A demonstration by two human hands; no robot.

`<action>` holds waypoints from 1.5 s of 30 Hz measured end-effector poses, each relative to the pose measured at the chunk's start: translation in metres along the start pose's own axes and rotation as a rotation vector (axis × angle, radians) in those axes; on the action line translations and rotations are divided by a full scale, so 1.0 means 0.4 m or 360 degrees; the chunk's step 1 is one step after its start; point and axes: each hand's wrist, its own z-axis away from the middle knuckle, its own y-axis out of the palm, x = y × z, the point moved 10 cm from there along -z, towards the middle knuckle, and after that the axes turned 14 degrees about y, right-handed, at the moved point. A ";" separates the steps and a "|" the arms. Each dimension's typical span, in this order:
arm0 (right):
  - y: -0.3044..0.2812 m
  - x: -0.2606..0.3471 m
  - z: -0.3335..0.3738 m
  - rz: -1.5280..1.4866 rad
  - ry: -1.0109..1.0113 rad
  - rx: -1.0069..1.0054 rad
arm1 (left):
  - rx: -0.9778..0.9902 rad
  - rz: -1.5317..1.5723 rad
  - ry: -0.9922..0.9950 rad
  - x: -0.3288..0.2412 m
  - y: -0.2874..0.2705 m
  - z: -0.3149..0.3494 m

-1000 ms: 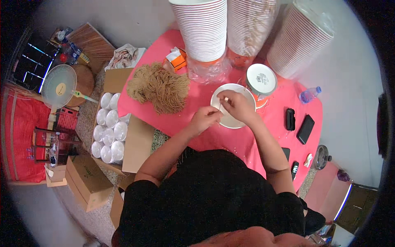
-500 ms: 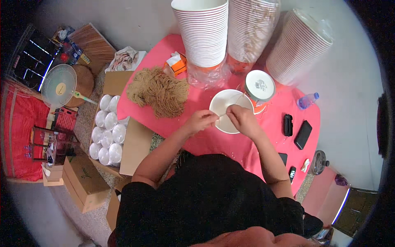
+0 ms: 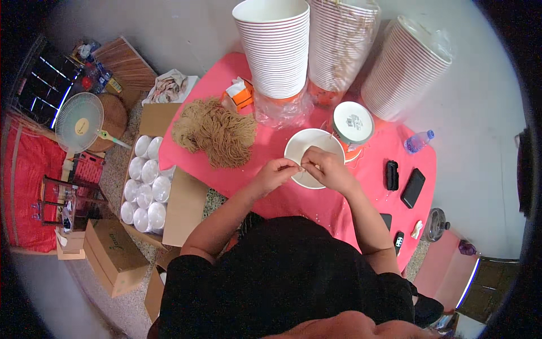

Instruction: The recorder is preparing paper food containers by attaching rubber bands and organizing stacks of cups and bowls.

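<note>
A white round paper tub (image 3: 307,137) stands with its mouth up on the table near me. Over its near rim my left hand (image 3: 276,174) and my right hand (image 3: 327,168) meet, fingertips pinched together. A thin pale string (image 3: 323,137) runs from my right hand across the tub toward its far right rim; my left fingers appear closed on the same string, though its end is too small to make out. Behind and right of this tub is another tub topped by a white lid or base (image 3: 353,123) with grey print. A tangled heap of tan cord (image 3: 217,133) lies at the left.
The pink-covered table (image 3: 271,195) carries tall stacks of white tubs (image 3: 274,53), an orange tissue box (image 3: 239,94), a water bottle (image 3: 418,142), a black case (image 3: 392,175) and a phone (image 3: 413,188). An open carton of clear-wrapped cups (image 3: 148,171) stands on the floor at left.
My hands have come closer together, the right one shifting slightly left over the tub. The whole view has tilted a little, so the table sits lower.
</note>
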 end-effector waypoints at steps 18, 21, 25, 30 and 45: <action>0.134 -0.161 0.014 -0.1055 0.0709 0.0399 | -0.0317 -0.0695 0.0763 -0.103 -0.025 0.020; 0.138 -0.170 0.019 -0.1105 0.0800 0.0442 | -0.0300 -0.0732 0.0766 -0.111 -0.018 0.021; 0.141 -0.194 0.018 -0.1053 0.0796 0.0378 | -0.0357 -0.0299 0.0505 -0.022 -0.034 0.010; 0.131 -0.153 0.031 -0.1016 0.0755 0.0280 | -0.0398 0.0316 -0.0022 0.047 -0.028 0.015; 0.055 -0.082 0.040 -0.0491 0.0310 -0.0218 | -0.0301 0.0770 -0.0320 0.089 0.006 0.021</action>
